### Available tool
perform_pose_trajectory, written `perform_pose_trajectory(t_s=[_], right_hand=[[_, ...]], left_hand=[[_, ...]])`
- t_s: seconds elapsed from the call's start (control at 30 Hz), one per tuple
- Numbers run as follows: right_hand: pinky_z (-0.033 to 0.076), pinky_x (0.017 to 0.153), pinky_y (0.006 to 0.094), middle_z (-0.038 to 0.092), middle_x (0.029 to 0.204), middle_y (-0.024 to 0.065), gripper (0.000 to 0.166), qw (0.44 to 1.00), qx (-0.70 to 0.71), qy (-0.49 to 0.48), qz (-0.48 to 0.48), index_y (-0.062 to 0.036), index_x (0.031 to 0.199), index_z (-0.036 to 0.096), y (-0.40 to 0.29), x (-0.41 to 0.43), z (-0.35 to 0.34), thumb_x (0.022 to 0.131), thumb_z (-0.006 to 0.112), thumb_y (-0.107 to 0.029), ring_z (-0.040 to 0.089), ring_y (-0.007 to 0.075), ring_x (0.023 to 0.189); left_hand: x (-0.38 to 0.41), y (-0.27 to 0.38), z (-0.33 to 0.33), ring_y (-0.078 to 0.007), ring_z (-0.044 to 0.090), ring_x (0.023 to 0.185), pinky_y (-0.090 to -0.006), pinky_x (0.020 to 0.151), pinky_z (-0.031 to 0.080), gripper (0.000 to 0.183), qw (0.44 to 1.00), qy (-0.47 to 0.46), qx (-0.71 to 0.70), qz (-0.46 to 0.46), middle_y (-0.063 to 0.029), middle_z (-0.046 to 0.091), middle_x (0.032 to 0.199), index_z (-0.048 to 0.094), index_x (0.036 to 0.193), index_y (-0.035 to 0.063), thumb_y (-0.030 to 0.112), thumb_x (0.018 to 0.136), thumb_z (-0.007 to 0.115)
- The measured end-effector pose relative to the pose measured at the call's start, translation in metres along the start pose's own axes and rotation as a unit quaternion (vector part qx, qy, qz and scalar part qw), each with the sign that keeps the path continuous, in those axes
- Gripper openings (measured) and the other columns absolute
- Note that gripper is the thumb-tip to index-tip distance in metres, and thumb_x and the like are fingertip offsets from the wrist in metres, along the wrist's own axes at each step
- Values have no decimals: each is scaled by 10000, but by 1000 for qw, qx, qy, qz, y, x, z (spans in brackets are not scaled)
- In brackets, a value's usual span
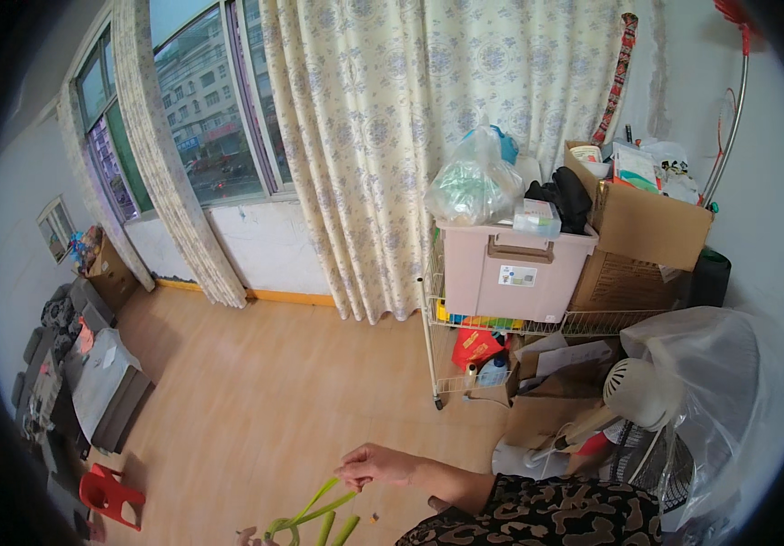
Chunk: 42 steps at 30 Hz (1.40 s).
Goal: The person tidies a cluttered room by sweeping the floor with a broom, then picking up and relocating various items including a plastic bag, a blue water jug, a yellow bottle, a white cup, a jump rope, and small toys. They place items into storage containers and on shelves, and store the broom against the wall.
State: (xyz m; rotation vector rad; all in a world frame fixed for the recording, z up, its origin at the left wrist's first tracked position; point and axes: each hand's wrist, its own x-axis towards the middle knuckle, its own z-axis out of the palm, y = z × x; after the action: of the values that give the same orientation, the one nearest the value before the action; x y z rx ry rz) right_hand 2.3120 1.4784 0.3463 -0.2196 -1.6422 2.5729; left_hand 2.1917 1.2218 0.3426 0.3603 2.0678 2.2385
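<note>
A yellow-green skipping rope (306, 516) hangs in loops at the bottom of the head view, low in front of me. My right hand (373, 467) reaches in from the right in a dark patterned sleeve, its fingers closed on the upper end of the rope's loop. Two green handles (334, 529) point down just below that hand. Only the fingertips of my left hand (250, 537) show at the bottom edge, beside the coiled part of the rope; the rest is cut off, so its grip cannot be made out.
A red plastic stool (112, 496) stands on the floor at lower left, near a grey sofa (119, 406). To the right are a wire rack (431, 348) with a pink storage bin (514, 273), a cardboard box (651, 225) and a fan under plastic (644, 392). Curtains (357, 157) hang ahead.
</note>
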Motion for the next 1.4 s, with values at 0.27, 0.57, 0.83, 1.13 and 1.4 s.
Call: perform_pose_trajectory(t_s=[0.27, 0.57, 0.83, 1.13, 1.4], right_hand=[[384, 584, 219, 514, 675, -31, 246, 990, -111, -83, -10, -32, 795, 585, 15, -7, 1, 885, 607, -259, 476, 53, 650], [370, 594, 229, 447, 610, -36, 340, 996, -76, 9, -43, -50, 657, 513, 15, -5, -7, 915, 558, -265, 422, 65, 606], [359, 570, 229, 488, 596, -26, 332, 999, -17, 32, -20, -43, 648, 560, 18, -8, -12, 893, 584, -266, 427, 63, 587], [475, 731, 252, 626, 843, 32, 326, 989, -133, -66, 10, -7, 1054, 553, -2, -8, -24, 861, 626, -259, 593, 105, 810], [341, 1026, 368, 387, 1352, 167, 753, 926, -350, -69, -124, -39, 1379, 291, 11, 0, 8, 783, 699, -252, 403, 290, 1233]], left_hand=[[5, 25, 34, -80, 414, 582, -196, 513, 314, 367, 992, 45, -111, -44, -32, 507, 726, 470, 1204, 56, 180, 876, 579], [21, -1, 27, -97, 436, 631, -195, 524, 356, 310, 973, 18, -213, -81, -78, 530, 930, 521, 1155, 67, 223, 892, 573], [16, 4, 32, -122, 461, 714, -249, 560, 392, 318, 986, 57, -157, -7, -62, 521, 902, 543, 1077, 23, 247, 864, 617], [10, 41, 54, -105, 424, 635, -235, 553, 360, 287, 998, -6, -35, -45, -36, 516, 747, 552, 982, 22, 294, 894, 577], [11, 28, 61, -109, 469, 696, -241, 594, 391, 198, 996, -62, 44, -39, -42, 559, 816, 556, 924, 34, 228, 890, 577]])
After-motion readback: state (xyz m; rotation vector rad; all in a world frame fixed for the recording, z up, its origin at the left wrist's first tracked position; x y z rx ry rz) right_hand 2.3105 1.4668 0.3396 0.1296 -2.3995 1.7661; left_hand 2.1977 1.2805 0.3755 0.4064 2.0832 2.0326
